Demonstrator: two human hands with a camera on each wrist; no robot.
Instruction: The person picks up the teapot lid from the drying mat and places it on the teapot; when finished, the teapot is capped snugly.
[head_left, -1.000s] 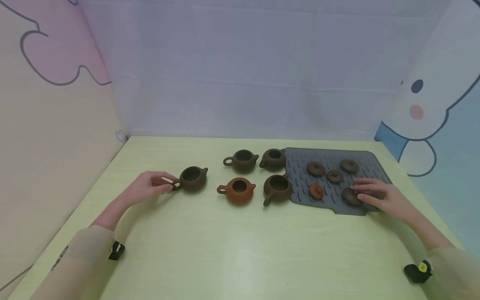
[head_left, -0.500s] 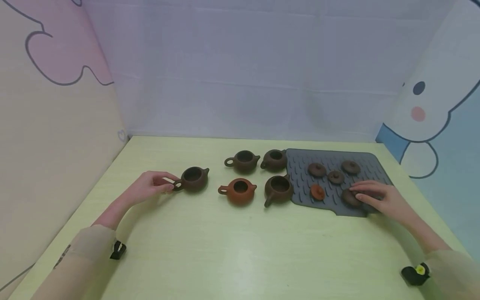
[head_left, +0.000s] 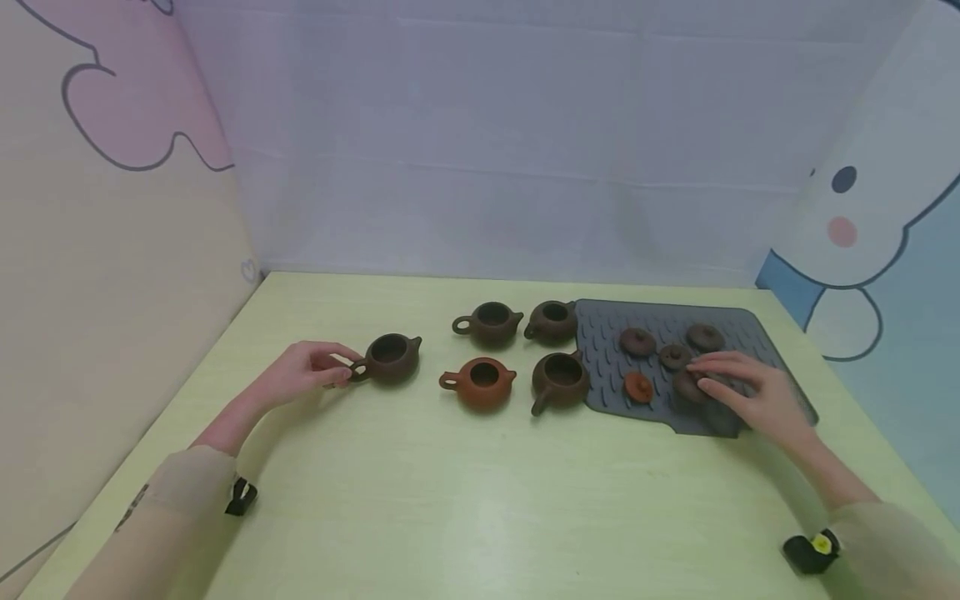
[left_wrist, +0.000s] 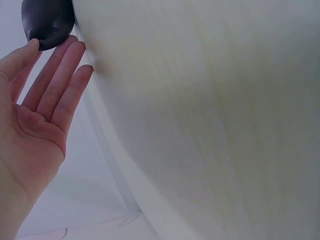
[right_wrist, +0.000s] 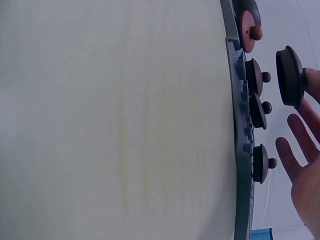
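Note:
My left hand [head_left: 302,372] pinches the handle of a dark brown lidless teapot [head_left: 393,361] on the left of the table. The left wrist view shows only part of this teapot [left_wrist: 47,22], with the thumb against it. My right hand [head_left: 761,398] pinches a dark brown teapot lid [right_wrist: 290,77] by its knob. That lid hangs above the grey mat [head_left: 772,354], apart from it. On the mat lie an orange-brown lid [head_left: 639,388] and three dark lids, such as the far-right one [head_left: 706,337].
Between hand and mat stand several more lidless teapots: an orange-brown one [head_left: 483,387], a dark one [head_left: 561,383] nearer the mat, and two dark ones [head_left: 495,323] behind. A pale cloth wall [head_left: 480,150] closes off the back of the light wooden table [head_left: 420,500].
My right hand has lifted the dark lid off the mat and moved it slightly left. My left hand stays at the teapot's handle. The whole view has shifted a little.

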